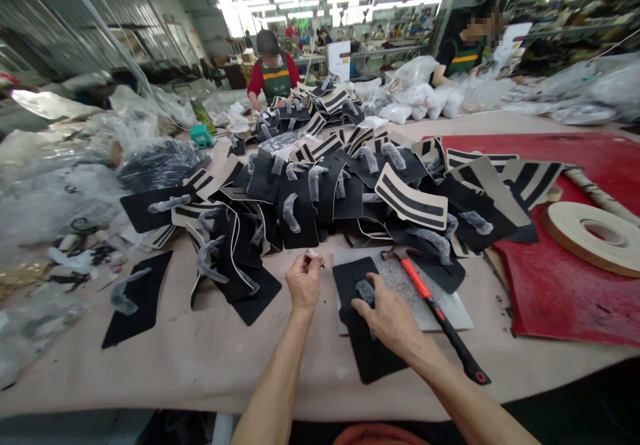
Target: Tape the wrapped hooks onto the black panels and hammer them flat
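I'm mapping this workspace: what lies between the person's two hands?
Left hand to right hand, head view: tabletop, then black panel with plastic-wrapped piece.

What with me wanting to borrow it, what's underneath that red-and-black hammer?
The red-and-black hammer lies across a gray slab, its grip end over the tabletop; anything small directly beneath is hidden.

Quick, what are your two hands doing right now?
Left hand: closed, pinching a small pale thing, too small to name.
Right hand: open, thumb and finger spread around the plastic-wrapped piece on a black panel.
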The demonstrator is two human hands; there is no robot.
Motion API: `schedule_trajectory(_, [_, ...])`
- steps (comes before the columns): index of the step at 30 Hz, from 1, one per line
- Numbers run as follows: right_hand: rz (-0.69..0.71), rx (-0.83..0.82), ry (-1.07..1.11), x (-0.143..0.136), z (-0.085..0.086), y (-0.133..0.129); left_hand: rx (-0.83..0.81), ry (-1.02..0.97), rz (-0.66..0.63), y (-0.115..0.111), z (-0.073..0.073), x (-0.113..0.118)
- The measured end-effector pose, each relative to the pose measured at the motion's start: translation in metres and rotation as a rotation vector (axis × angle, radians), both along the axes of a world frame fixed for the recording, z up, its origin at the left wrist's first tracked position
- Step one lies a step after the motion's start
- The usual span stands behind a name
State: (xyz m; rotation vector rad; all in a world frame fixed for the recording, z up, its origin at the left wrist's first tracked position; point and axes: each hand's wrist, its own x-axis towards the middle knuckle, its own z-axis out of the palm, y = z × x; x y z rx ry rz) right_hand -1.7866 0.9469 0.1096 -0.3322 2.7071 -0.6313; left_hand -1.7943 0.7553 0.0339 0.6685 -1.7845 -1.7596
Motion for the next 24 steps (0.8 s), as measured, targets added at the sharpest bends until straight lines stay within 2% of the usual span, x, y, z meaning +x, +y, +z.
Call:
schedule_trajectory(3, [0.046, -0.038, 0.001, 0.009, -0.018, -0.003, 0.039, 0.002, -0.107, 0.016, -0.012, -0.004])
schedule_trajectory(7, [0.073, -0.048, 0.040, 0.014, -0.034, -0.005, 0.143, 0.023, -0.231, 0.029, -0.021, -0.013])
schedule_trajectory(12, [0.001, -0.119, 0.037, 0.016, -0.049, -0.003, 0.203, 0.042, -0.383, 0.039, -0.025, -0.020])
schedule_trajectory(16, [-0.070, -0.144, -0.008, 0.016, -0.054, 0.000, 0.196, 0.005, -0.429, 0.042, -0.023, -0.018])
schedule_trajectory(24, [-0.071, -0.177, -0.047, 0.014, -0.053, 0.001, 0.069, -0.007, -0.483, 0.043, -0.022, -0.015])
